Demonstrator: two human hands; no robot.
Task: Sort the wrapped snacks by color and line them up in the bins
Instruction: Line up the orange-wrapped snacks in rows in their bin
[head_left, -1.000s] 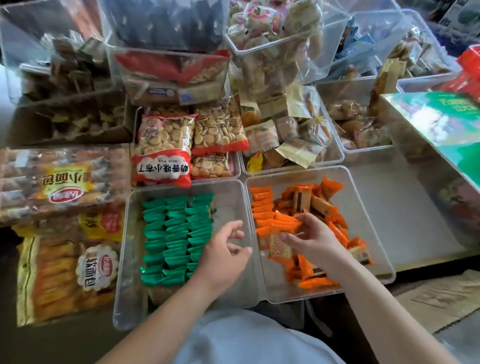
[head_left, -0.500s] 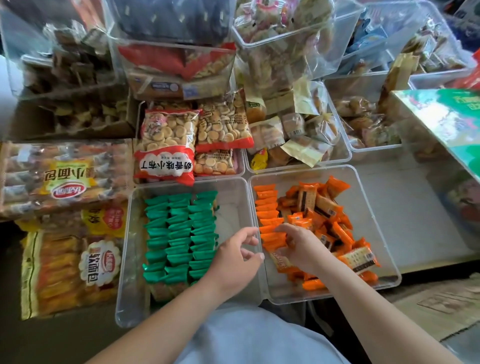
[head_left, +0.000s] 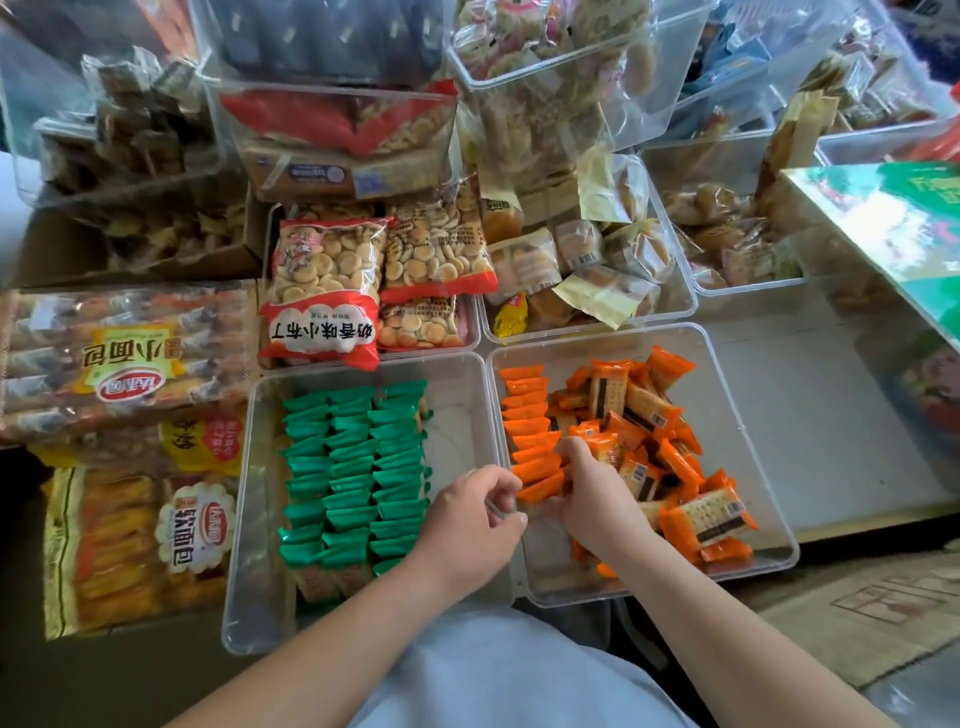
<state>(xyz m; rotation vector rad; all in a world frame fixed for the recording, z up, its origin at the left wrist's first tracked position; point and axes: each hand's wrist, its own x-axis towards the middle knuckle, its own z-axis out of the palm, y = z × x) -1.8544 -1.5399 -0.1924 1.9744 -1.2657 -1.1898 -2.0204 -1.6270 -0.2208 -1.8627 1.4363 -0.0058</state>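
Green wrapped snacks (head_left: 358, 467) stand lined up in three columns in the left clear bin (head_left: 457, 415). In the right clear bin (head_left: 737, 415), a row of orange wrapped snacks (head_left: 527, 415) runs along the left wall, beside a loose pile of orange packs (head_left: 654, 447). My right hand (head_left: 592, 499) grips an orange pack at the near end of that row, its fingers curled down over it. My left hand (head_left: 467, 525) hovers over the walls between the two bins with loosely curled fingers, and I see nothing in it.
Red-and-clear biscuit bags (head_left: 327, 291) fill the bin behind the green one. Yellow-wrapped buns (head_left: 597, 270) fill the bin behind the orange one. Bread packs (head_left: 119, 364) lie at the left, a green box (head_left: 893, 228) at the right, and stacked clear bins at the back.
My right hand carried an orange pack from above the pile down and left to the near end of the orange row. My left hand stayed near the bin walls, fingers curling in slightly.
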